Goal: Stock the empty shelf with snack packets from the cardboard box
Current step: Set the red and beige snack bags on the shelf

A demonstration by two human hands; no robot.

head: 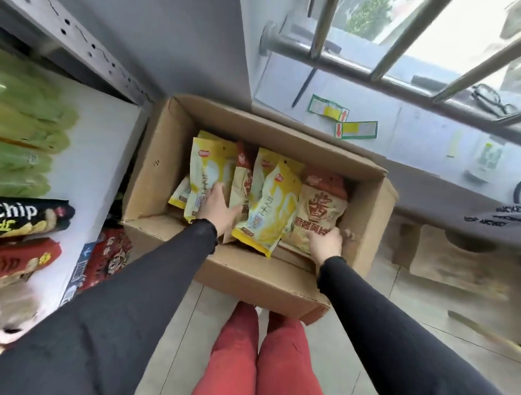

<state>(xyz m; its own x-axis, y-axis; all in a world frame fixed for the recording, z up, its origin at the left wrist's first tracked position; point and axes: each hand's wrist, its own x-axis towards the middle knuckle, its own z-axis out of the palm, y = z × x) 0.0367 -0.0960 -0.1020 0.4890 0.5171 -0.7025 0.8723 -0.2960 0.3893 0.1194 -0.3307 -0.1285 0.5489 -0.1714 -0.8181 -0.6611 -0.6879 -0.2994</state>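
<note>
Hands reach into the box (176,162): left hand (219,208) flat on yellow packet (205,170), right hand (326,241) grips orange packet (322,209) by the wall.

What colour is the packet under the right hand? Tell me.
Orange-red and tan with a large red character; the packet shows in the head view, with the right hand at its lower edge.

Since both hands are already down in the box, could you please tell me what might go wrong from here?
1. The left hand rests on loosely leaning yellow packets; lifting one could topple its neighbours.
2. The right hand grips only the lower edge of the orange packet, so it may slip or crumple.
3. The box sits right before the person's feet, so a step forward could kick it.
</note>
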